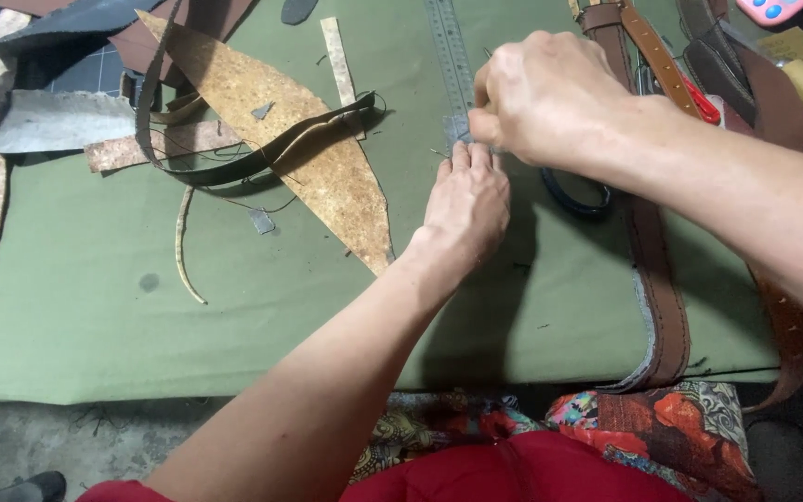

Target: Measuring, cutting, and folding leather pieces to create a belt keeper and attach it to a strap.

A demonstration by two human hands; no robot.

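Both hands met mid-work: left hand (465,200) flat, pinning a small grey leather piece (458,128) beside the steel ruler (448,51), right hand (550,98) pinched on it; cut scraps lay aside.

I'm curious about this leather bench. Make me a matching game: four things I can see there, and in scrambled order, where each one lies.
Things:
1. metal ruler
2. cork sheet
3. brown belt
4. left hand

Places:
A. hangs over the table's near edge, at right
B. flat on the green cloth, fingertips at the ruler's lower end
C. runs up the cloth from under the right hand
D. pointed piece left of the hands

Pairs: 1-C, 2-D, 3-A, 4-B
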